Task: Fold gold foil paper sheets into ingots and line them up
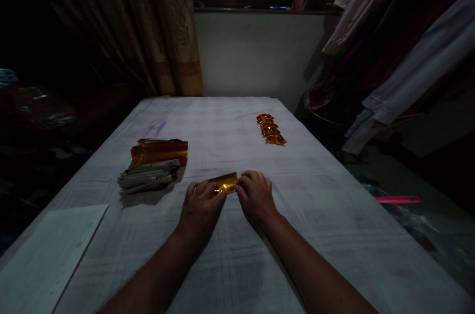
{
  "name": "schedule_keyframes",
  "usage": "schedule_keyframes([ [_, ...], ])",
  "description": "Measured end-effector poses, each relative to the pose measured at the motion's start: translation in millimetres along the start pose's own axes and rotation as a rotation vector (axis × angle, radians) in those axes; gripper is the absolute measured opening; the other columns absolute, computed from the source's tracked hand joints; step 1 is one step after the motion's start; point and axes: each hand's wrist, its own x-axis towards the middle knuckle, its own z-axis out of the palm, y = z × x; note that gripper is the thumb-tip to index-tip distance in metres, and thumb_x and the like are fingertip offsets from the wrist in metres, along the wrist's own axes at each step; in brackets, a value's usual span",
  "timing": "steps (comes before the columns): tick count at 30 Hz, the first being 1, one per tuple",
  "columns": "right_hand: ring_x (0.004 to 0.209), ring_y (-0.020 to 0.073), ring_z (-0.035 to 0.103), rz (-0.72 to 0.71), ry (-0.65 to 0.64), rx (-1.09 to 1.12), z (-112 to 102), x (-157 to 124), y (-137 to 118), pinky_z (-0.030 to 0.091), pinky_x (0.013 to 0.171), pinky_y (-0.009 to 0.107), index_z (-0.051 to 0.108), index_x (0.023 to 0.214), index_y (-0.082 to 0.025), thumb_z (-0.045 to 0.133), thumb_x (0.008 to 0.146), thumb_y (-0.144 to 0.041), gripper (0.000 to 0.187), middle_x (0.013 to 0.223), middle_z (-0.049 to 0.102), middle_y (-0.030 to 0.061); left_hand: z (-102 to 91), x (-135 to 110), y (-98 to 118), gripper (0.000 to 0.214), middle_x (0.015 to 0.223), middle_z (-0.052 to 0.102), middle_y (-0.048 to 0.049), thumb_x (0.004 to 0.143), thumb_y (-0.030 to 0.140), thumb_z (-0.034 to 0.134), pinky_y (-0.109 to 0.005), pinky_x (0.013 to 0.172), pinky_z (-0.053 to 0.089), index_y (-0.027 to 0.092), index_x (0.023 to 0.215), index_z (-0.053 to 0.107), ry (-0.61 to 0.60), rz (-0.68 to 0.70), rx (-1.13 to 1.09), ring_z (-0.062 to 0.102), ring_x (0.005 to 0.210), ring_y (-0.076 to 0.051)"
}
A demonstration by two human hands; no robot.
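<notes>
A shiny gold foil sheet, bent or rolled into a narrow strip, lies low over the table between both hands. My left hand is closed on its left end, the thumb along the near edge. At the right end my right hand pinches the edge with bent fingers. To the left lies a stack of gold foil sheets, with greyish paper sheets fanned out just in front of it. Several folded gold foil pieces form a row at the far right of the table.
A pale checked cloth covers the table. White paper lies at the near left. A patterned curtain hangs behind, and clothes hang at the right. A pink strip-like object shows beyond the right edge.
</notes>
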Motion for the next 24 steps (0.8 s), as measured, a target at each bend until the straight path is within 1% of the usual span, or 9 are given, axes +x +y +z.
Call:
schedule_keyframes([
  [3,0.11,0.0242,0.056,0.016,-0.024,0.0,-2.0,0.5,-1.2,0.034,0.092,0.04,0.068,0.09,-0.023,0.06,0.092,-0.017,0.01,0.11,0.067,0.0051,-1.0,1.9,3.3,0.029,0.098,0.071,-0.0076,0.094,0.015,0.058,-0.044,0.092,0.041,0.025,0.119,0.069,-0.101,0.092,0.042,0.062,0.094,-0.026],
  [5,0.11,0.0241,0.056,0.02,-0.032,-0.002,-2.7,0.8,-1.6,0.034,0.093,0.041,0.068,0.09,-0.023,0.06,0.092,-0.017,0.01,0.111,0.067,0.0053,-1.9,3.6,3.7,0.032,0.099,0.071,-0.0089,0.095,0.014,0.055,-0.045,0.092,0.041,0.024,0.123,0.068,-0.152,0.102,0.074,0.062,0.094,-0.027],
  [9,0.11,0.0237,0.055,0.025,-0.032,0.008,-3.5,1.0,-2.2,0.035,0.093,0.04,0.068,0.089,-0.024,0.059,0.092,-0.018,0.011,0.111,0.067,0.0053,-5.0,3.2,-1.9,0.038,0.102,0.07,-0.0109,0.094,0.012,0.055,-0.046,0.092,0.04,0.024,0.128,0.066,-0.21,0.114,0.088,0.062,0.097,-0.028],
  [14,0.112,0.0235,0.056,0.039,-0.035,0.029,-4.1,0.6,-2.9,0.034,0.095,0.041,0.068,0.089,-0.022,0.06,0.092,-0.017,0.01,0.112,0.067,0.0052,-13.3,-9.0,-18.2,0.045,0.108,0.068,-0.0111,0.091,0.008,0.056,-0.046,0.092,0.04,0.028,0.13,0.065,-0.215,0.128,0.116,0.06,0.1,-0.029],
  [20,0.11,0.0232,0.056,0.026,-0.023,0.037,-2.4,-0.2,-0.9,0.034,0.095,0.041,0.068,0.09,-0.022,0.06,0.092,-0.017,0.01,0.111,0.066,0.0053,-27.1,-23.9,-31.7,0.048,0.101,0.067,-0.0084,0.088,0.006,0.056,-0.045,0.089,0.041,0.03,0.128,0.065,-0.245,0.116,0.13,0.06,0.092,-0.027],
  [24,0.109,0.0234,0.057,0.015,-0.005,0.029,-1.7,-1.1,-0.3,0.035,0.093,0.04,0.068,0.089,-0.022,0.059,0.092,-0.016,0.011,0.109,0.067,0.0056,-28.1,-29.0,-36.1,0.049,0.101,0.068,-0.0084,0.087,0.005,0.055,-0.046,0.09,0.043,0.029,0.128,0.066,-0.255,0.083,0.085,0.061,0.093,-0.027],
])
